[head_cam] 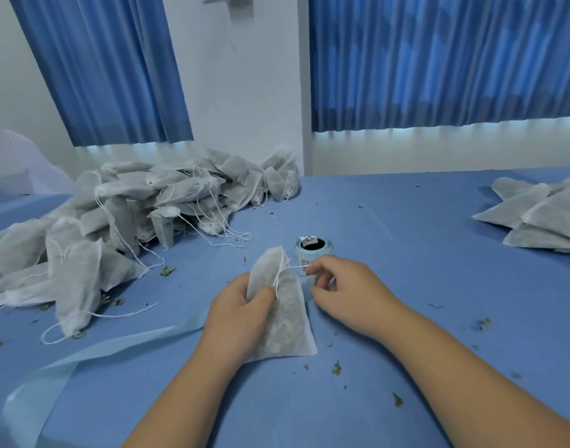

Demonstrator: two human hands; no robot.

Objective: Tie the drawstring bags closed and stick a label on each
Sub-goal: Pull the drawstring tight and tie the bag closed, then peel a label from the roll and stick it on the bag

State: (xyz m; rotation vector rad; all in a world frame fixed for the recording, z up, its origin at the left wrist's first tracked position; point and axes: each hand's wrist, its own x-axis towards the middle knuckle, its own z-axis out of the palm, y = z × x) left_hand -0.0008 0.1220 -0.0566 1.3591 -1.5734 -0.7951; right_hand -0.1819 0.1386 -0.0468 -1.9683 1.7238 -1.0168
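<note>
The bag (282,305) in hand lay on the blue table (422,253) near the person, between the two hands, with its long axis running near to far and leaning a little left at the top. Its gathered neck pointed to the far side and its wide sealed bottom lay nearest the person. The left hand (241,313) was curled around the bag's left edge, thumb pressed on the front face just below the neck, pinning it in place. The right hand (338,287), just right of the bag, had its fingers drawn in narrow around the end of the drawstring (285,268), which ran taut from the neck rightward to those fingertips; what else it might pinch could not be made out. So the pull ran across the bag's axis, to the right, and the right hand was the one placed to cinch or knot, I judged, while the left held against it. The label roll (313,248) stood upright just beyond the right hand, nearer that hand than the left. A large pile of untied bags (122,221) lay at far left, strings trailing, and a smaller stack of finished bags (542,215) at far right. A loose strip of backing ribbon (93,354) trailed off to the near left.
</note>
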